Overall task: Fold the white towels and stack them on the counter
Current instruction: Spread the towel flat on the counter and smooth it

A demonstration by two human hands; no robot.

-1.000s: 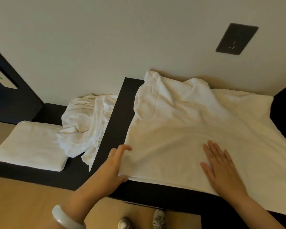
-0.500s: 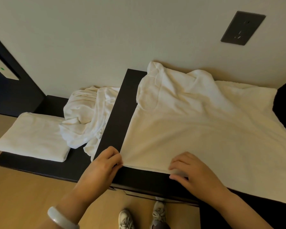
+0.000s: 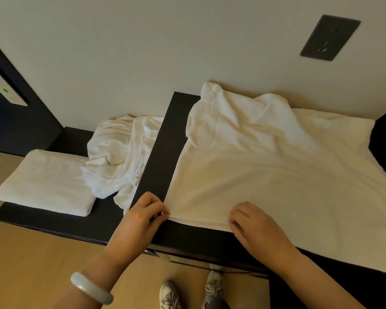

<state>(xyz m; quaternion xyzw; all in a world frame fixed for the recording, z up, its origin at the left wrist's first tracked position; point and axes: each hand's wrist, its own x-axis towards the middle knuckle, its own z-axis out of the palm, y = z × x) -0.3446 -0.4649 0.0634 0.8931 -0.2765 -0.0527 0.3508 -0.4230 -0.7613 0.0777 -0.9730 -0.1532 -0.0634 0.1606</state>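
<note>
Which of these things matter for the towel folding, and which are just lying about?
Part of the job: spread towel, pinched at its near edge by left hand and right hand; crumpled towel; folded towel; black counter.
Not part of it: wall socket; bracelet; shoes; panel with green light.

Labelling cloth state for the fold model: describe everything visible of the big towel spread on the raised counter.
The spread towel is white, soft terry-looking cloth, lying mostly flat over the black counter. Its far edge is rumpled and bunched against the wall; shallow creases cross the middle. The near edge looks layered. The left hand pinches its near left corner, the right hand pinches the near edge further right.
</note>
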